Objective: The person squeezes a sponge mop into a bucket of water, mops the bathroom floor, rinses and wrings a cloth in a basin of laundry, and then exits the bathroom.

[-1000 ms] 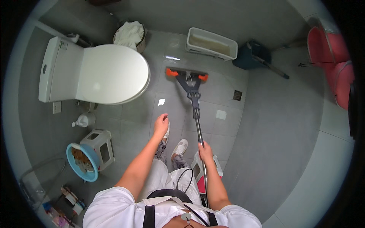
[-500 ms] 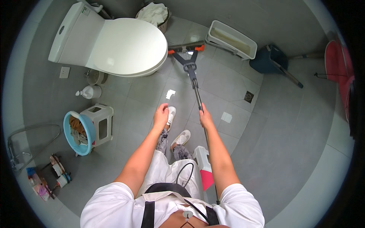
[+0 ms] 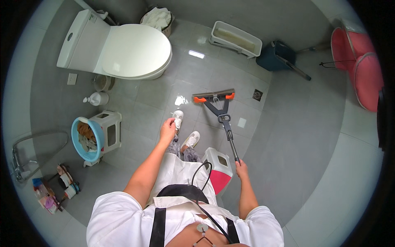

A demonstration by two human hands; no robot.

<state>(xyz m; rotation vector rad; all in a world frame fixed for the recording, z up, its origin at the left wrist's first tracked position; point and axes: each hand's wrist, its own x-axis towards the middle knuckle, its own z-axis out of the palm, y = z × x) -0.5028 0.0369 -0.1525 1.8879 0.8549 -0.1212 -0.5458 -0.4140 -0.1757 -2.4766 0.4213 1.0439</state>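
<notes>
My right hand [image 3: 241, 168] is closed round the pole of a sponge mop [image 3: 232, 144], out to the right of my body. The mop's wide grey head, with orange end clips, lies on wet grey floor tiles [image 3: 158, 96] ahead of my feet. Its dark forked bracket joins the head to the pole. In front of me hangs my left hand [image 3: 167, 129], fingers curled in and nothing seen in them, above my white shoe [image 3: 177, 119]. A square floor drain [image 3: 257, 95] sits just right of the mop head.
A white toilet [image 3: 135, 51] stands at the far left, beside a basket holding white cloth [image 3: 157, 18]. Along the far wall are a long white mop bucket [image 3: 236, 40] and a dark blue bucket [image 3: 275, 55]. A blue basin [image 3: 76, 138] rests against a stool [image 3: 112, 131] on the left.
My right hand has drawn the mop back toward me and to the right, so its head has left the toilet's side. The left hand stays curled, slightly lower in view.
</notes>
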